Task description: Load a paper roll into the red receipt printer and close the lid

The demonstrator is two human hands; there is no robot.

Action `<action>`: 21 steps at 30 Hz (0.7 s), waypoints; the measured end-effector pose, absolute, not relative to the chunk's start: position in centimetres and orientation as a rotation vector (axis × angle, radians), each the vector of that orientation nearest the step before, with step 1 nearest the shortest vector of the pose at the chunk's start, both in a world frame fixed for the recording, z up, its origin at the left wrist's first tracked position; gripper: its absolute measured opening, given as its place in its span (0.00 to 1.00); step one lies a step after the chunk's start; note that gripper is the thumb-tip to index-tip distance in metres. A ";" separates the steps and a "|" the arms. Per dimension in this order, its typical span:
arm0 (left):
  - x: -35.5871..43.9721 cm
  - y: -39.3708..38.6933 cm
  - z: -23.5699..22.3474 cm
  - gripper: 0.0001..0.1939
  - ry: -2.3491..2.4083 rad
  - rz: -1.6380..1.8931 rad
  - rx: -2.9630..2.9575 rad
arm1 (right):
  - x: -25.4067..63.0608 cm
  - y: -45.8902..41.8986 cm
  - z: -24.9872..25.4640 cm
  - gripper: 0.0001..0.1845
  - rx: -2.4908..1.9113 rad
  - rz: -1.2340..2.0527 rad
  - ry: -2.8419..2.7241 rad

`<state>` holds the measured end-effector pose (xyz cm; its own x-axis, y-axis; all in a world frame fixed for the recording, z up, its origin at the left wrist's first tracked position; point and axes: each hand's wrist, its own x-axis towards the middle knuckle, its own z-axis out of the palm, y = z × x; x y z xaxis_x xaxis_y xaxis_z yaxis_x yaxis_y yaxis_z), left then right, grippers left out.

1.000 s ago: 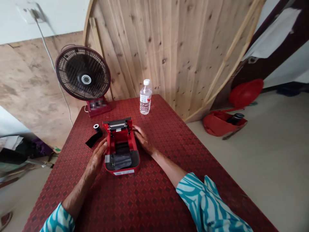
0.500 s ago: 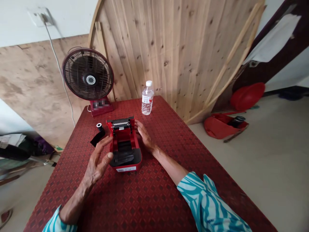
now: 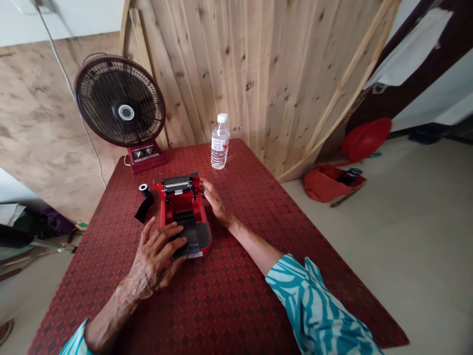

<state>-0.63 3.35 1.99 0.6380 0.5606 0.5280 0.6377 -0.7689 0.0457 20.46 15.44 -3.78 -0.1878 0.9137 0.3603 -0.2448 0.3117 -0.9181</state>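
Red-patterned bench: a red plastic printer lies lengthwise between left hand, touching its black strip, and right hand, both open, empty.

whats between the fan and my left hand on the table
In the head view, a black roll with a black strip trailing from it lies on the red tabletop between the fan and your left hand.
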 end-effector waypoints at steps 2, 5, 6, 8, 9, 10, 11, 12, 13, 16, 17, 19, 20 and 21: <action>-0.6 3.2 2.2 0.15 -1.017 -0.800 -2.668 | 20.5 15.6 -3.8 0.30 -0.697 1.204 -1.352; -0.5 3.1 2.3 0.15 -1.033 -0.845 -2.591 | 20.6 16.0 -3.9 0.28 -0.748 1.189 -1.321; -0.5 3.1 2.3 0.15 -1.030 -0.864 -2.571 | 20.7 16.1 -3.9 0.27 -0.757 1.163 -1.316; -0.5 3.0 2.3 0.16 -1.024 -0.893 -2.549 | 20.9 16.1 -3.7 0.25 -0.752 1.085 -1.323; -0.5 3.0 2.2 0.16 -1.023 -0.902 -2.546 | 20.9 15.9 -3.6 0.25 -0.749 1.043 -1.334; -0.5 3.0 2.2 0.16 -1.025 -0.907 -2.547 | 21.0 15.7 -3.4 0.24 -0.749 1.009 -1.348; -0.4 3.0 2.2 0.16 -1.032 -0.909 -2.552 | 20.9 15.4 -3.1 0.24 -0.752 0.987 -1.361; -0.4 2.9 2.1 0.16 -1.039 -0.912 -2.560 | 20.8 15.0 -2.9 0.23 -0.757 0.978 -1.368; -0.4 3.0 2.1 0.16 -1.042 -0.918 -2.573 | 20.7 14.7 -2.7 0.22 -0.764 0.979 -1.368; -0.8 3.2 2.1 0.17 -1.058 -0.995 -2.624 | 20.1 13.7 -2.4 0.17 -0.789 0.992 -1.342; -1.0 3.4 2.1 0.18 -1.098 -1.045 -2.625 | 20.0 13.5 -2.4 0.16 -0.800 0.995 -1.332; -1.6 3.7 2.0 0.19 -1.229 -1.137 -2.578 | 19.7 13.2 -2.5 0.14 -0.817 1.001 -1.321; -1.9 3.9 2.0 0.18 -1.293 -1.154 -2.544 | 19.6 13.2 -2.6 0.14 -0.819 1.005 -1.317; -2.2 4.1 1.9 0.17 -1.337 -1.148 -2.514 | 19.6 13.1 -2.8 0.12 -0.816 1.008 -1.314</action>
<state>-2.18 4.08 1.90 0.3419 0.6855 0.6428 0.7390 -0.6187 0.2666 19.58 13.14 -2.76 -0.0237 0.9256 0.3778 -0.1247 0.3722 -0.9197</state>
